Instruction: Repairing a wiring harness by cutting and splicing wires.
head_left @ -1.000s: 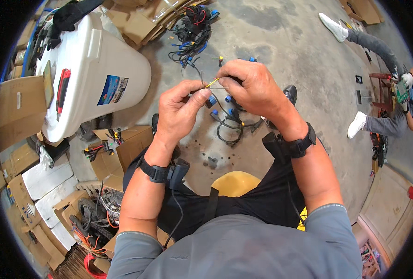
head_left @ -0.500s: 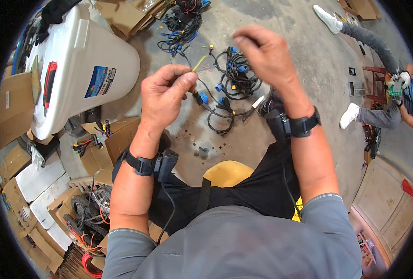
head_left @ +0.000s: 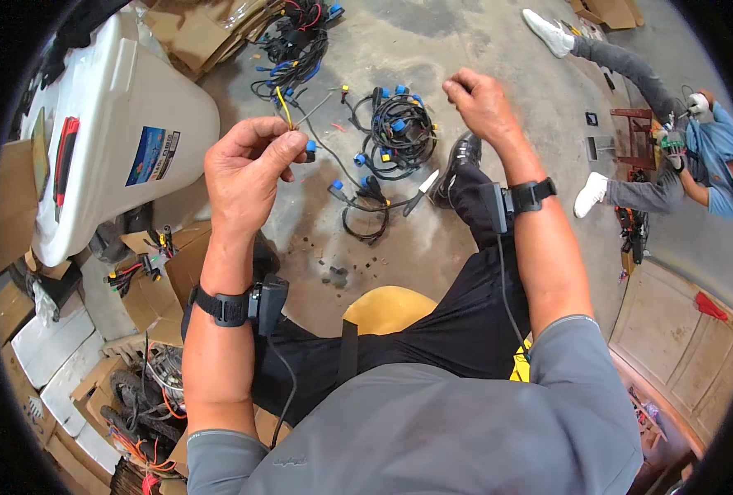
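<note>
My left hand (head_left: 251,169) is closed in a pinch, thumb against forefinger, on a cable end. From it stand a yellow wire (head_left: 281,103) and a thin greyish wire (head_left: 317,109), spread apart. Farther right my right hand (head_left: 482,103) hangs above the floor with curled fingers, apart from the wires. Whatever its fingertips may hold cannot be made out. Below and between the hands lies a coil of black cable (head_left: 401,142) with blue connectors. Nearer to me is a smaller black cable loop (head_left: 365,227).
A knife-shaped white and dark object (head_left: 421,193) lies by my shoe (head_left: 459,165). At left stands a big white tub (head_left: 169,107) with a red-handled tool (head_left: 67,157). More black cables (head_left: 296,62) lie beyond. A seated co-worker (head_left: 704,148) in gloves is at right.
My left hand has shifted left, and the greyish wire now stands apart from the yellow one. My right hand has moved slightly right and lower. The whole view has shifted a little.
</note>
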A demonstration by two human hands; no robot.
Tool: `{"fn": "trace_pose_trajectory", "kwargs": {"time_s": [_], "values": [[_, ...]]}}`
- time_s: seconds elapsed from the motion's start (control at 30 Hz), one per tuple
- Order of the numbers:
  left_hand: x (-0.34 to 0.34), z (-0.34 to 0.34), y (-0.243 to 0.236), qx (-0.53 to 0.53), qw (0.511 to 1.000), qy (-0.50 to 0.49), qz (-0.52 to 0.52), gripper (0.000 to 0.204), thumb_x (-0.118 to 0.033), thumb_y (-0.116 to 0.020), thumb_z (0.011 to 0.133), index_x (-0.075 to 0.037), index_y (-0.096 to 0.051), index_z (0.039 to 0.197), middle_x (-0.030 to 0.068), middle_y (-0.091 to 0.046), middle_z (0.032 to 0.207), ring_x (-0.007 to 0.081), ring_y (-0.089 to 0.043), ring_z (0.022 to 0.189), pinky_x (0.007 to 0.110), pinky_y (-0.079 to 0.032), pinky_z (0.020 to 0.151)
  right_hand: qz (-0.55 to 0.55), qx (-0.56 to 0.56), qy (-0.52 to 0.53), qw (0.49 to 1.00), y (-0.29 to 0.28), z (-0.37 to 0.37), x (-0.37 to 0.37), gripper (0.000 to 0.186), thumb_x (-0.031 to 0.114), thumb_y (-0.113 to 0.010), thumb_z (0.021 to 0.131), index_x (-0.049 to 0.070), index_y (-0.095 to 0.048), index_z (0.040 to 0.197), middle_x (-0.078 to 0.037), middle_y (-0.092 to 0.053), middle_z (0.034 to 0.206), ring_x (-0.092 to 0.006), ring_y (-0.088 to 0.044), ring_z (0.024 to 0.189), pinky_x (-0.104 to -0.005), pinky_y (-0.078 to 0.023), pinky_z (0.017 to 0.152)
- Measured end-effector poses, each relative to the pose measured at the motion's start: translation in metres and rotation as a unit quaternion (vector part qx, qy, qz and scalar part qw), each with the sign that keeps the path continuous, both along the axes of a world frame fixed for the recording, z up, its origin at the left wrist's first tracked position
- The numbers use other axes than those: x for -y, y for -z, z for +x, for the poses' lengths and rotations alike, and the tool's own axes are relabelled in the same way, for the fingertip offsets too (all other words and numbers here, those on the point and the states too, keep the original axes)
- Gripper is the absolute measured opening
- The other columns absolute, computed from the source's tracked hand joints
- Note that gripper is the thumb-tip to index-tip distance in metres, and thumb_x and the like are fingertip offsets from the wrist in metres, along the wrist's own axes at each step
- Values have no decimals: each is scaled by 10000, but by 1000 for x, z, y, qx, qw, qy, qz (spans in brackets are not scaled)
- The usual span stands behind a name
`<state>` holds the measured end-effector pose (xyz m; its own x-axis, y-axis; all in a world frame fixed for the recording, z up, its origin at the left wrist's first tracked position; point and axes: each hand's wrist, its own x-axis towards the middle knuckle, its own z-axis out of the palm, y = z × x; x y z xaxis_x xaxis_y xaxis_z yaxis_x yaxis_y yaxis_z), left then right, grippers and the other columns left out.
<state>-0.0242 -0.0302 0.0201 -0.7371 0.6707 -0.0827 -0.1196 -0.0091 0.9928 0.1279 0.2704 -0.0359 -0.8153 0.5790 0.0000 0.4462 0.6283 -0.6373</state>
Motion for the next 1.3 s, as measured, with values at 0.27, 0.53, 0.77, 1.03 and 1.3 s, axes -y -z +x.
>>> {"fn": "trace_pose_trajectory", "kwargs": {"time_s": [0.27, 0.53, 0.77, 1.03, 1.3], "values": [[10, -3, -4, -7, 998, -34, -50, 146, -17, -690, 832, 34, -625, 952, 85, -653, 838, 159, -636, 731, 254, -483, 604, -59, 273, -8, 960, 159, 78, 1, 216, 187, -607, 796, 28, -691, 914, -226, -670, 868, -392, -657, 845, -438, -518, 760], [14, 9, -9, -42, 994, -28, -100, 132, 17, -677, 823, 19, -592, 924, 105, -651, 839, 136, -600, 693, 241, -486, 601, -188, 305, 98, 929, 264, 144, 116, 491, 224, -694, 760, 17, -582, 1191, -245, -636, 1110, -384, -599, 1067, -434, -466, 936], [9, 12, -4, -25, 990, -22, -135, 132, 55, -686, 781, 21, -604, 878, 132, -667, 858, 159, -599, 737, 278, -488, 679, -251, 334, 109, 902, 296, 139, 120, 497, 203, -673, 782, -22, -556, 1209, -283, -608, 1144, -400, -572, 1110, -440, -458, 956], [3, 14, 3, 25, 995, -5, -96, 118, 4, -695, 809, 21, -616, 896, 113, -671, 845, 137, -606, 678, 262, -502, 602, -313, 199, 179, 911, 263, 126, 122, 219, 144, -648, 799, -14, -681, 947, -136, -686, 908, -237, -669, 736, -351, -546, 660], [23, 49, -1, 51, 997, 16, 49, 90, 13, -705, 802, 14, -636, 861, 99, -666, 789, 145, -633, 676, 272, -530, 561, -453, 67, 111, 882, 62, 79, 132, 511, -38, -576, 769, 0, -474, 1268, -111, -622, 814, -177, -632, 620, -296, -493, 489]]}}
